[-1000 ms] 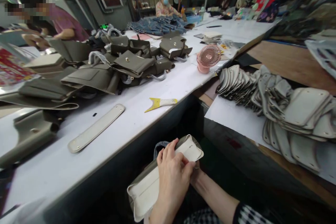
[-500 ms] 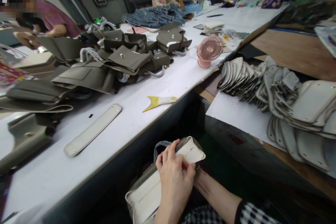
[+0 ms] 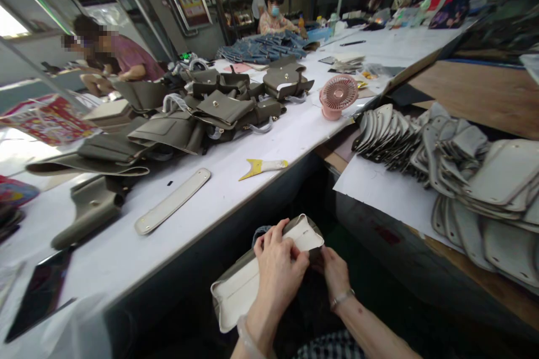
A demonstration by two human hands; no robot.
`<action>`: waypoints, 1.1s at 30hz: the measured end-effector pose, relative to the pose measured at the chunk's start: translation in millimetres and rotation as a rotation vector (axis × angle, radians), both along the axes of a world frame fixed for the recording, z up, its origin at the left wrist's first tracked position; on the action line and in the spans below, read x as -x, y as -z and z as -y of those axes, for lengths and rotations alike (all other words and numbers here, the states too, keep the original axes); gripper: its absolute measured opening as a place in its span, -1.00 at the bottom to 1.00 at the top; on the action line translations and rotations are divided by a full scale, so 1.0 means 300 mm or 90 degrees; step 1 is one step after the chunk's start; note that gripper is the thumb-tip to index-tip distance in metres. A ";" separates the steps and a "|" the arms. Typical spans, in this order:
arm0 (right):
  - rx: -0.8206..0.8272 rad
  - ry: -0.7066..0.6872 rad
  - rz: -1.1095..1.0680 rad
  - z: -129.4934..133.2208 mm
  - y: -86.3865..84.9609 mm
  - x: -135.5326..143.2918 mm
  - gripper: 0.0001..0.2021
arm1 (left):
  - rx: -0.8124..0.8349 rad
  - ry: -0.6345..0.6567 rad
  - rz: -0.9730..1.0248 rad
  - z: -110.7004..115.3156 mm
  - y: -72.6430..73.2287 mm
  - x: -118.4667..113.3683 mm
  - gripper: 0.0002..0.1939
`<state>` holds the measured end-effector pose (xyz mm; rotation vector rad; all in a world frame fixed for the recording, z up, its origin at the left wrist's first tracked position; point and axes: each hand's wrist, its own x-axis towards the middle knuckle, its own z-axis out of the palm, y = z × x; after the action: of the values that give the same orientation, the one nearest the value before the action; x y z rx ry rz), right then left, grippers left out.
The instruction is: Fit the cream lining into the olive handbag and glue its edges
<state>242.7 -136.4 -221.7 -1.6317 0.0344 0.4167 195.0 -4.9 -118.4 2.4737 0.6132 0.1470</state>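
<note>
A grey-green bag point(image 3: 240, 289) with a pale bottom panel is held over my lap, below the table edge. My left hand point(image 3: 278, 263) lies across its pale side, fingers bent over the far edge and thumb pressed near the middle. At the bag's right end, my right hand point(image 3: 334, 272) grips the corner, its fingertips partly hidden behind the bag. On the white table ahead lie a long pale strip point(image 3: 173, 202) with small studs at its ends and a yellow-and-white forked piece point(image 3: 263, 167).
Grey-green bags point(image 3: 164, 132) are heaped on the table point(image 3: 219, 193) at the left, near a dark phone-like slab point(image 3: 40, 294). A pink fan point(image 3: 338, 93) stands farther back. Stacked pale panels point(image 3: 501, 174) fill the right side. People sit beyond the table.
The view has shifted, showing more of the left side. My right hand has moved out from behind my left hand to the bag's right corner. The bag lies a little flatter.
</note>
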 end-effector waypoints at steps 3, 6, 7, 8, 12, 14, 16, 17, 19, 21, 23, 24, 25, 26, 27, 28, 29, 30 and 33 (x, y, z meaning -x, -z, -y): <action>0.045 -0.031 0.217 0.086 -0.053 0.049 -0.74 | -0.011 0.004 -0.001 0.003 -0.007 0.004 -0.85; 0.130 -0.159 0.608 0.122 -0.120 0.088 -0.60 | -0.022 0.009 0.003 0.004 -0.010 0.010 -0.86; 0.170 -0.196 0.708 0.120 -0.134 0.093 -0.52 | -0.025 0.010 0.006 0.004 -0.009 0.012 -0.87; 0.210 -0.219 0.770 0.112 -0.141 0.093 -0.46 | -0.029 0.011 0.009 0.004 -0.008 0.014 -0.88; 0.330 -0.243 0.864 0.074 -0.125 0.075 -0.40 | -0.058 0.027 0.036 0.010 0.001 0.022 -0.88; 0.344 -0.240 0.878 0.069 -0.115 0.068 -0.40 | -0.082 0.032 0.056 0.018 0.002 0.029 -0.87; 0.345 -0.235 0.894 0.069 -0.113 0.067 -0.40 | -0.106 0.029 0.076 0.027 0.000 0.044 -0.90; 0.347 -0.234 0.901 0.070 -0.115 0.068 -0.40 | -0.114 0.023 0.084 0.031 -0.002 0.054 -0.93; 0.353 -0.235 0.903 0.067 -0.120 0.073 -0.40 | -0.121 0.008 0.098 0.034 -0.007 0.083 -0.96; 0.354 -0.238 0.903 0.060 -0.122 0.083 -0.40 | -0.119 -0.005 0.109 0.034 -0.009 0.121 -0.97; 0.346 -0.242 0.908 0.050 -0.119 0.097 -0.39 | -0.117 -0.019 0.117 0.032 -0.006 0.164 -0.93; 0.340 -0.245 0.913 0.044 -0.117 0.106 -0.38 | -0.117 -0.029 0.115 0.032 -0.003 0.185 -0.91; 0.335 -0.247 0.917 0.039 -0.114 0.115 -0.37 | -0.119 -0.040 0.108 0.031 0.001 0.205 -0.89; 0.331 -0.249 0.917 0.034 -0.112 0.124 -0.37 | -0.120 -0.048 0.097 0.030 0.006 0.224 -0.88; 0.330 -0.252 0.914 0.030 -0.110 0.132 -0.37 | -0.122 -0.054 0.083 0.029 0.010 0.240 -0.87; 0.331 -0.254 0.907 0.026 -0.110 0.139 -0.37 | -0.123 -0.056 0.070 0.026 0.012 0.254 -0.87; 0.333 -0.255 0.900 0.021 -0.110 0.145 -0.37 | -0.121 -0.057 0.059 0.022 0.014 0.266 -0.86; 0.335 -0.255 0.894 0.017 -0.112 0.150 -0.37 | -0.116 -0.058 0.052 0.017 0.014 0.274 -0.85; 0.331 -0.250 0.889 0.005 -0.119 0.163 -0.37 | -0.092 -0.065 0.057 0.004 0.010 0.288 -0.82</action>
<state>193.8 -138.0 -185.9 -2.1249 -1.3217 -0.5600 108.7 -6.1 -121.5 2.5590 0.7118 0.3522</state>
